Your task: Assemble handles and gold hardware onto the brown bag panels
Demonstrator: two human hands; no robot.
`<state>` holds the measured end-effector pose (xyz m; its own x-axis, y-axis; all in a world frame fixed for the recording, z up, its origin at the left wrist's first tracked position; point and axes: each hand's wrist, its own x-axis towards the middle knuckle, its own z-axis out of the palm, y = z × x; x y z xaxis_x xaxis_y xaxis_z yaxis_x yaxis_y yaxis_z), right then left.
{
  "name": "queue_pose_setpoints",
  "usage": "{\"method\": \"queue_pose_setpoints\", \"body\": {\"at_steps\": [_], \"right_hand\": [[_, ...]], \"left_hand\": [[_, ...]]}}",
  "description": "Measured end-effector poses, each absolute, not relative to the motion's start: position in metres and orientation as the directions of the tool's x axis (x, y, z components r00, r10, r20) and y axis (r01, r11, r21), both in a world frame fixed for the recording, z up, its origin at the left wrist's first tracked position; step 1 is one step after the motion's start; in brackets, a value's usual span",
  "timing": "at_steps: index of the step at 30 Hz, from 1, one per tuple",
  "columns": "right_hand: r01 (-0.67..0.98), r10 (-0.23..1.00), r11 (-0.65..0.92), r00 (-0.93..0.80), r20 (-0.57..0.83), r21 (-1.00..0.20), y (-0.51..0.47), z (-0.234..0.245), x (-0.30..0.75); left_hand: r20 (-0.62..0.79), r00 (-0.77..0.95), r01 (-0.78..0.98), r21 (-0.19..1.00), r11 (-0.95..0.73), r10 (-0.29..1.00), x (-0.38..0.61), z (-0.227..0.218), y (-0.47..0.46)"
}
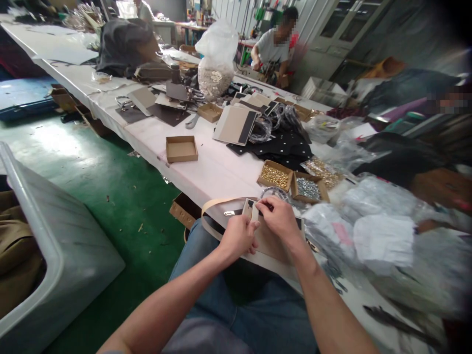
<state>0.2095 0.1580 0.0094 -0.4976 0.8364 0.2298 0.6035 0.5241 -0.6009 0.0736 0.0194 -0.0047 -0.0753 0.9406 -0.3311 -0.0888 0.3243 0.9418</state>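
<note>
My left hand (239,233) is closed on a small pale flat piece (250,209) with a dark patch near its top. My right hand (279,217) pinches at the upper right edge of the same piece, thumb and fingertips together. A tan strap (209,209) curves out to the left of the hands. Beside it lies a shiny metal tip (229,213) on a dark band. Under both hands rests a beige panel (272,242) at the table's edge, partly covered by them. What exactly sits between the right fingertips is too small to make out.
Past my hands stand a box of gold-coloured fittings (275,176) and a box of silver-coloured fittings (308,188). A cardboard tray (182,149) sits on the white table (221,169). Plastic bags (383,241) crowd the right. A grey bin (73,255) stands left; a person (273,49) works beyond.
</note>
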Motion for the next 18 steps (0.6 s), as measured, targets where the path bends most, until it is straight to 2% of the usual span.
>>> {"method": "queue_pose_setpoints", "body": {"at_steps": [5, 18], "right_hand": [[0.601, 0.824, 0.538, -0.523, 0.219, -0.59, 0.16, 0.008, 0.211], [0.635, 0.832, 0.528, -0.518, 0.196, -0.564, 0.159, 0.005, 0.206]], "left_hand": [[-0.32, -0.126, -0.086, 0.946, 0.311, 0.939, 0.082, -0.009, 0.013], [-0.336, -0.058, -0.181, 0.929, 0.322, 0.94, 0.078, -0.02, 0.013]]}}
